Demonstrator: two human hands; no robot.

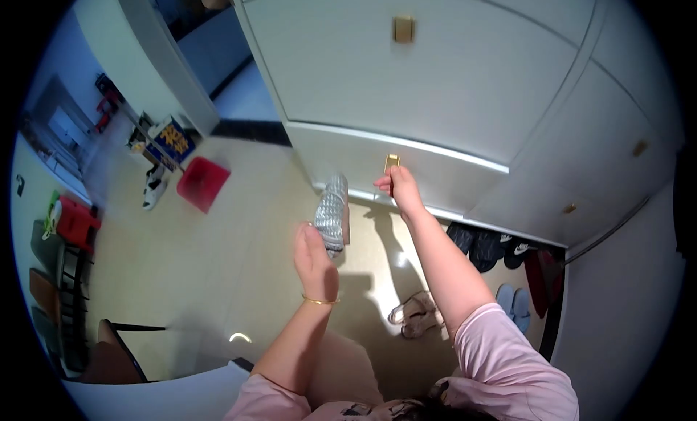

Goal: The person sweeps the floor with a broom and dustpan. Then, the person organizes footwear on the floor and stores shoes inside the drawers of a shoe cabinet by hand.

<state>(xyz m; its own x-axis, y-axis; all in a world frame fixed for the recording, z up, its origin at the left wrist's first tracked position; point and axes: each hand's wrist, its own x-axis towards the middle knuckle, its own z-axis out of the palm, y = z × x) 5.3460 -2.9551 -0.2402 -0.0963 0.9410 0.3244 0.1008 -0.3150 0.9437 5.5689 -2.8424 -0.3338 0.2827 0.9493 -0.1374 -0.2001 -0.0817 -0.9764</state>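
Observation:
My left hand (316, 265) grips a silver, woven-looking shoe (332, 214) by its near end, holding it up above the floor. A pale sole shows along its right side; whether a second shoe is pressed against it I cannot tell. A gold bracelet (321, 300) circles my left wrist. My right hand (401, 188) is at the lower front panel (348, 146) of a white cabinet, its fingers curled at the small gold handle (392, 162). A bright edge runs along the top of that panel.
Strappy sandals (415, 316) lie on the floor below my right arm. Black shoes (485, 248) and blue slippers (514, 305) sit to the right. A red dustpan (203, 183), white shoes (154, 188) and chairs (51, 290) are at left.

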